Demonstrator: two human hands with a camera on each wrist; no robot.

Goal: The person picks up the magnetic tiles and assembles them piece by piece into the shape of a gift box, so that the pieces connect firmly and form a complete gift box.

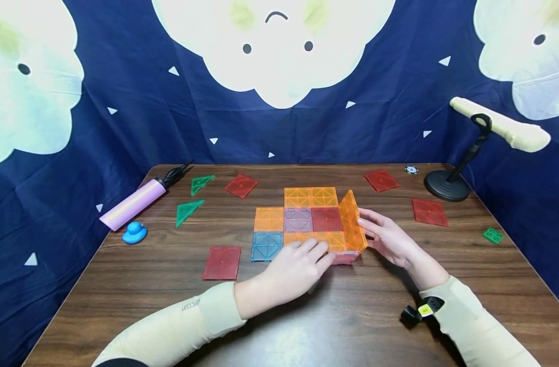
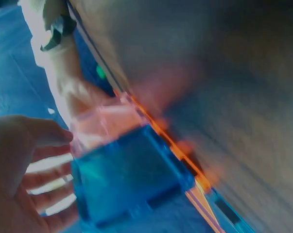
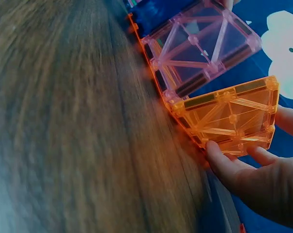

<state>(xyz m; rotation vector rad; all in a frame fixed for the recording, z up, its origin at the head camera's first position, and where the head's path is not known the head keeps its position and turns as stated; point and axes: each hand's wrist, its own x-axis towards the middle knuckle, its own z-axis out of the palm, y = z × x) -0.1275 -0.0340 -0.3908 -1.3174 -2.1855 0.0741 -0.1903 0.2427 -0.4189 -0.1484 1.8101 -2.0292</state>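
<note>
Flat translucent magnetic tiles lie joined on the table, including a dark red tile [image 1: 326, 219] and a purple tile [image 1: 298, 220]. An orange tile [image 1: 351, 221] stands upright along the right edge. Fingers of my right hand [image 1: 391, 237] touch its outer face. A pink-purple tile [image 3: 207, 48] stands along the front edge, meeting the orange one at the corner. Beside it a blue tile [image 2: 131, 172] stands too, mostly hidden by my left hand [image 1: 295, 270] in the head view. In the left wrist view that hand pinches the blue tile at its top, thumb beside the pink-purple tile.
Loose tiles lie around: red tile [image 1: 221, 263], red tile [image 1: 241, 185], green triangle [image 1: 189, 211] and several more. A blue duck [image 1: 134, 233] and lilac pump [image 1: 133, 205] stand left. At right are a microphone stand [image 1: 446, 184] and green brick [image 1: 493, 235].
</note>
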